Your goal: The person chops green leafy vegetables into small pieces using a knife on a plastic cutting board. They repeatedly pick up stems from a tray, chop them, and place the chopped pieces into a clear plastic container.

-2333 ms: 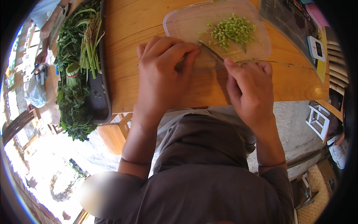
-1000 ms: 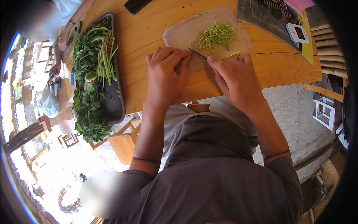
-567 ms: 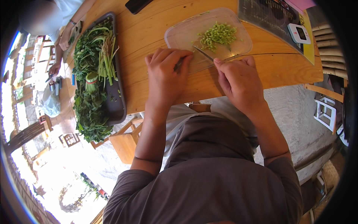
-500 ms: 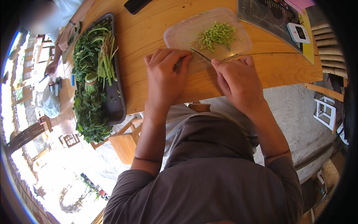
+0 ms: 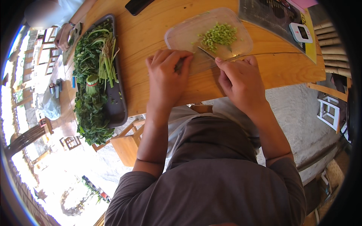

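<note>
My left hand (image 5: 167,69) rests at the near-left corner of a translucent plastic board (image 5: 177,37), fingers curled together around something small and mostly hidden. My right hand (image 5: 241,81) grips a knife (image 5: 206,52) by its handle, the thin blade angled up and left over the board, its tip short of the pile of chopped pale-green stalks (image 5: 218,34). Left of my hands is a dark grey tray (image 5: 116,109) heaped with leafy greens (image 5: 90,113), loose stems with roots (image 5: 107,64) and a banded bundle (image 5: 91,83).
A wooden table (image 5: 135,45) holds a dark phone (image 5: 138,4), a printed sheet (image 5: 269,20) and a white digital device (image 5: 301,32). Another person's hand (image 5: 62,39) is by the tray, near a plastic bag (image 5: 51,105). A chair (image 5: 126,147) and white stool (image 5: 328,113) stand below.
The view has shifted since the earliest frame, bringing the phone in. My hands and knife have barely moved recently. The other person's lower hand, seen at left earlier, is no longer visible there.
</note>
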The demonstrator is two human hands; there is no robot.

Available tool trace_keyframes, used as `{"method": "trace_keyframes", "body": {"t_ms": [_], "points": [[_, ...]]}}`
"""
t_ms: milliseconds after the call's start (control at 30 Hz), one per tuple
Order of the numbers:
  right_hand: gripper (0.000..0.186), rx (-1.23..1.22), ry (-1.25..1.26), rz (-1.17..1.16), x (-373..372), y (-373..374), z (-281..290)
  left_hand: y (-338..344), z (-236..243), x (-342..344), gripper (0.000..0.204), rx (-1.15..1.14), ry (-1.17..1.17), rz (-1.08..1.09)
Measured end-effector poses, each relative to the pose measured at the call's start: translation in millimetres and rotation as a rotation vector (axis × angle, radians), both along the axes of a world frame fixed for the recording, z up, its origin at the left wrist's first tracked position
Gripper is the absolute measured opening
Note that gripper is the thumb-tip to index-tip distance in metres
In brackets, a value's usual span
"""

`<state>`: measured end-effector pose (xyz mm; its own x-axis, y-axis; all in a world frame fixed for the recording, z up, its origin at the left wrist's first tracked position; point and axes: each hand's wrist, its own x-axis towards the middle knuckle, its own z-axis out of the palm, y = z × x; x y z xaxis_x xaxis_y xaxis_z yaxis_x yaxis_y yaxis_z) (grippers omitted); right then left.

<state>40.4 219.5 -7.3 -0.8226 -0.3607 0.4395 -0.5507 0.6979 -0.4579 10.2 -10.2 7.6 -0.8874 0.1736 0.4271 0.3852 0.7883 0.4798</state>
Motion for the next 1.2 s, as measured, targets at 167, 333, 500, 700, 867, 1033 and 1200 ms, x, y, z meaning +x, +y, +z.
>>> {"method": "trace_keyframes", "body": {"t_ms": [167,333,500,700,867,1033,1200], "points": [[0.039,-0.029,-0.005,0.032,0.0,-0.8,2.1,0.9,1.5,0.3,0.007,0.008,0.002,0.001],[0.04,0.02,-0.019,0.074,-0.7,0.8,3.3,0.5,-1.3,-0.7,0.008,0.006,0.013,-0.002],[0.039,-0.005,0.007,0.048,-0.4,0.2,4.0,1.4,0.7,-0.9,0.007,0.004,0.004,-0.007],[0.037,0.066,-0.012,0.061,-3.3,1.5,4.4,1.4,-0.7,-1.2,0.007,-0.002,0.002,-0.014],[0.033,-0.006,-0.006,0.011,-3.8,-13.3,3.6,1.4,-1.7,-2.2,0.007,-0.008,0.019,-0.008],[0.038,-0.045,0.027,-0.036,1.2,-10.1,-4.2,1.9,-0.6,-0.3,0.007,0.007,0.01,0.018],[0.04,-0.082,0.024,0.008,2.4,-8.3,-1.8,2.4,-1.7,-1.5,0.006,0.006,0.025,0.017]]}}
